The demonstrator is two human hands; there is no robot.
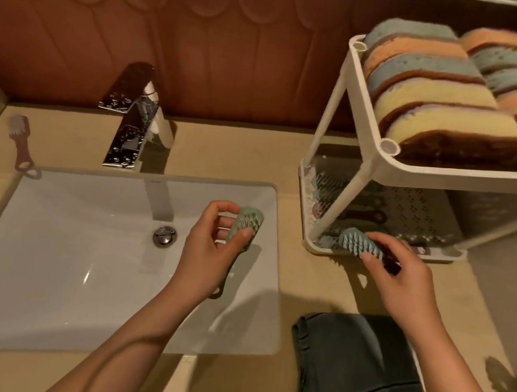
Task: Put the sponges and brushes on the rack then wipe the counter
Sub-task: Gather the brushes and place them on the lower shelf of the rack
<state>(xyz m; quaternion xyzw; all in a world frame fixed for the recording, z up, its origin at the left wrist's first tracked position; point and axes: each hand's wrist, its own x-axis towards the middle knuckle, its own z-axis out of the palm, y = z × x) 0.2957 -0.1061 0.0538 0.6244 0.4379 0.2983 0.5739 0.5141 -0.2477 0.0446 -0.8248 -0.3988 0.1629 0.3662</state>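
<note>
The right hand [404, 282] has its grip curled round a blue brush [357, 243] at the near edge of the rack [452, 178], on its low shelf. I think it is best to slide it in flat, then let go gently. The left hand [205, 255] pinches a green brush [248, 222] in its grip over the sink [60, 251]. There are no words to read.
</note>
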